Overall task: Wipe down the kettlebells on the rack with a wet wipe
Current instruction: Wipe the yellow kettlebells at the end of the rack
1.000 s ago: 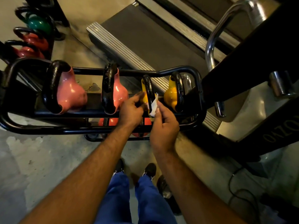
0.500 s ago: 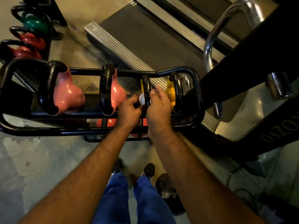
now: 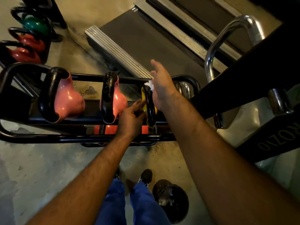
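Your right hand (image 3: pixel 162 88) lies flat, fingers straight, pressing the crumpled white wet wipe (image 3: pixel 150 84) against the yellow kettlebell's (image 3: pixel 148 108) glossy black handle. Your left hand (image 3: pixel 131 120), fingers loosely extended, touches its body on the black tubular rack (image 3: pixel 48 138). A dark round bin (image 3: pixel 173 202) holds crumpled wipes.

Bare, stained grey concrete floor (image 3: pixel 40 168) underfoot. Beyond the rack, a dark treadmill belt (image 3: pixel 146 41) edged by ribbed silver side rails (image 3: pixel 116 52). At right, a curved chrome tube handle (image 3: pixel 227 38) above a black machine frame with pale lettering (image 3: pixel 267 143). Low in view, blue trouser legs (image 3: pixel 129 205), dark shoes (image 3: pixel 146 175), and just beside them a round dark bin holding crumpled pale scraps (image 3: pixel 172 198).
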